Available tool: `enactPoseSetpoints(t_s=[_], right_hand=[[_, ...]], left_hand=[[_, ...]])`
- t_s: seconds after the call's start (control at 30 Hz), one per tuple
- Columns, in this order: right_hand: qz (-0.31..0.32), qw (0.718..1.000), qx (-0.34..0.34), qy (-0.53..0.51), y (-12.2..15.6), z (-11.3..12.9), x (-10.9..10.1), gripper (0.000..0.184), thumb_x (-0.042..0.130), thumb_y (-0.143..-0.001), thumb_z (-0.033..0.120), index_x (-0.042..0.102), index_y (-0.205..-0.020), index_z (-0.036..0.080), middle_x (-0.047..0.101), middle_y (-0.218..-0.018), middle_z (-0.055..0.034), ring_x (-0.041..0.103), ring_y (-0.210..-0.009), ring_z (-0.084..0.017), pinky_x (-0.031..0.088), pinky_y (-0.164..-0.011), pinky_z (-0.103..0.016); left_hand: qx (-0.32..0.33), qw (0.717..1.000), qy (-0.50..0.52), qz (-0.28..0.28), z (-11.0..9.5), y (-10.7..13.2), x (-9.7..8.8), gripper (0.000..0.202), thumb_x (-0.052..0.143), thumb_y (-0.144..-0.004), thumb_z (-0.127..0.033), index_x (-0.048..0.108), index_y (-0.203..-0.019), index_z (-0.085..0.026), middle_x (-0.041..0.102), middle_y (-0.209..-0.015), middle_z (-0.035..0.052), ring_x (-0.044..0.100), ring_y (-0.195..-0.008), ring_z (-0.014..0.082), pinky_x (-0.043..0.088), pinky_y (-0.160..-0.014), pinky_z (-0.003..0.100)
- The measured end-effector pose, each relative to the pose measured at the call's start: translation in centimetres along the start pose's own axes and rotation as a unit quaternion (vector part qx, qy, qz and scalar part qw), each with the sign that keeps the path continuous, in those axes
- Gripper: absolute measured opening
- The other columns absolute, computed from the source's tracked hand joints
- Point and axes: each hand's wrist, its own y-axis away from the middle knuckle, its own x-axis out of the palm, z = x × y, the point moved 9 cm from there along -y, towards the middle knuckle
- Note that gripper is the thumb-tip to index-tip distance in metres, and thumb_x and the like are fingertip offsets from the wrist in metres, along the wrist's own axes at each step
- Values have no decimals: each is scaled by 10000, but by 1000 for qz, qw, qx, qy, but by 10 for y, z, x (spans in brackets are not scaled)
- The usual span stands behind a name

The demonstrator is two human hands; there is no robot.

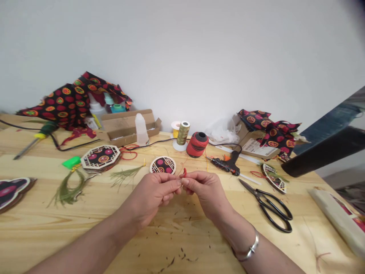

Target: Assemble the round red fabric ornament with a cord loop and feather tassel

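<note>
My left hand (152,198) and my right hand (203,194) meet in front of me above the wooden table (182,243). Their fingertips pinch a short red cord (184,173) between them, and most of it is hidden by my fingers. Just beyond my left hand lies a small round lattice disc (163,165) with dark patterned fabric, apart from my fingers. A green feather tassel (125,175) rests further left. A silver bangle (251,247) circles my right wrist.
Black scissors (266,205) lie right of my hands, beyond them a hot glue gun (226,164). Thread spools (183,133), a red spool (197,144), a lattice octagon (100,158), a screwdriver (34,144), cardboard boxes (128,127) and patterned fabric (71,101) stand along the back.
</note>
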Motion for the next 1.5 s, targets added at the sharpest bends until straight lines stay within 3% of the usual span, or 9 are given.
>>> enactPoseSetpoints(t_s=[0.23, 0.57, 0.77, 0.97, 1.1, 1.5], right_hand=[[-13, 997, -36, 61, 0, 9, -4, 111, 690, -644, 240, 642, -607, 148, 552, -491, 42, 429, -472, -68, 339, -487, -214], [16, 1000, 11, 19, 0, -1, 2, 224, 707, -646, 344, 612, -608, 145, 515, -484, 45, 388, -467, -66, 296, -483, -217], [46, 998, 42, -30, 0, -4, 6, 297, 693, -667, 421, 622, -626, 136, 586, -560, 4, 447, -479, -68, 338, -508, -225], [39, 998, 42, -11, 0, -2, 6, 232, 768, -571, 307, 631, -641, 134, 579, -514, 25, 417, -469, -58, 318, -491, -208], [18, 999, 40, 1, -2, -4, 2, 234, 766, -562, 316, 622, -620, 140, 581, -509, 22, 428, -467, -69, 328, -490, -221], [32, 994, -14, 100, -4, 3, 0, 168, 636, -685, 292, 569, -611, 157, 523, -538, 32, 404, -507, -81, 318, -507, -225]], left_hand=[[-16, 999, 20, 32, 3, 1, 3, 153, 674, -715, -265, 695, -713, -114, 582, -634, 3, 304, -430, 9, 137, -428, 200], [15, 998, -60, -15, -5, 3, -2, 197, 659, -706, -295, 649, -610, -123, 545, -566, -21, 320, -438, 37, 207, -457, 217], [17, 998, -52, -32, -7, 2, -4, 192, 661, -700, -298, 648, -618, -125, 554, -564, -21, 312, -438, 39, 202, -452, 218], [14, 998, -49, -36, -7, 2, -4, 162, 657, -687, -280, 669, -642, -124, 547, -562, -22, 301, -425, 34, 177, -442, 218], [13, 998, -59, -31, -5, 1, -5, 172, 649, -698, -291, 672, -669, -123, 540, -564, -23, 296, -431, 38, 174, -446, 219], [21, 989, -144, -34, -5, 2, -6, 235, 627, -733, -371, 666, -678, -145, 511, -530, -31, 311, -452, 68, 205, -460, 223]])
